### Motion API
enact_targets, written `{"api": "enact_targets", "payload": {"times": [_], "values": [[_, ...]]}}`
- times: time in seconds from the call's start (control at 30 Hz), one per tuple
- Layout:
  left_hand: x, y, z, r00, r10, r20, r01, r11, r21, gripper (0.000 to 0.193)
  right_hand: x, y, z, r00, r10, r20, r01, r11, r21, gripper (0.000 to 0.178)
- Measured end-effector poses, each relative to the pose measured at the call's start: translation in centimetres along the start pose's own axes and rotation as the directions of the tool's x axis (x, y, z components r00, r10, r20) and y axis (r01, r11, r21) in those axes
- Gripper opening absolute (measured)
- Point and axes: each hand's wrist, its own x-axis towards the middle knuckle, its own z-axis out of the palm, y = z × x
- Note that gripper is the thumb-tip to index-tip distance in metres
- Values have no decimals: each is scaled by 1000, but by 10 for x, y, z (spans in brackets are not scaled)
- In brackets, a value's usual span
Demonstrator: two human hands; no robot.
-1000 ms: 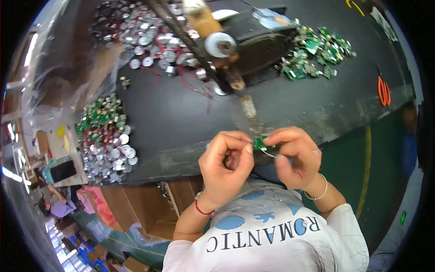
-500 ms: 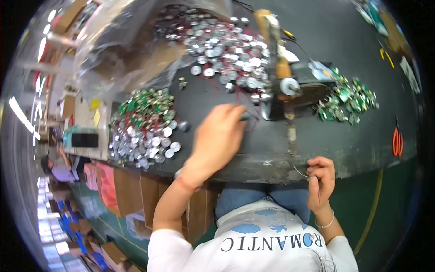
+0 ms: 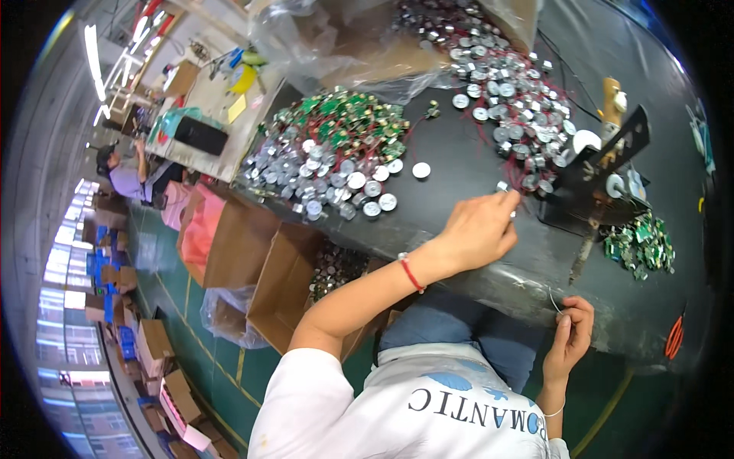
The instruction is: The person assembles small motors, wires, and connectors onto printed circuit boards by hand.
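My left hand (image 3: 480,232) is over the table at the near end of a heap of silver round parts with red wires (image 3: 501,92). Its fingertips are pinched together, with a small silver part (image 3: 501,186) showing at them; the fingers partly hide it. At the table's front edge, my right hand (image 3: 572,333) pinches a thin silvery wire (image 3: 553,297) that sticks up from the fingertips. Between and beyond the hands stands a soldering iron with a wooden handle (image 3: 610,99), its dark rod (image 3: 583,249) slanting down toward me, beside a black metal stand (image 3: 596,172).
Left lies a pile of green circuit boards (image 3: 336,118) joined with silver round parts (image 3: 313,172); one round part (image 3: 421,170) lies apart. More green boards (image 3: 641,245) and orange-handled scissors (image 3: 674,338) are right. Cardboard boxes (image 3: 229,237) stand below the left edge. Another person (image 3: 126,180) sits far left.
The view has swung left, so the table appears shifted right. My left hand, blurred before, now shows pinched at the silver parts. My right hand keeps its wire near the edge.
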Motion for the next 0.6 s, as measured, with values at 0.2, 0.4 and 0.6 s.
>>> {"api": "enact_targets", "payload": {"times": [0.2, 0.4, 0.6], "values": [[-31, 8, -2, 992, 97, -81, -99, 995, -21, 27, -8, 9, 3, 998, -61, 12, 60, 996, 61, 12], [-84, 37, 4, 967, 98, 234, 124, 624, -772, 28, -21, -4, 25, 985, -70, 155, 28, 966, 259, 17], [-87, 29, -9, 871, 142, 470, 407, 324, -854, 23, -31, -9, 16, 974, 78, 214, -138, 950, 281, 27]]}}
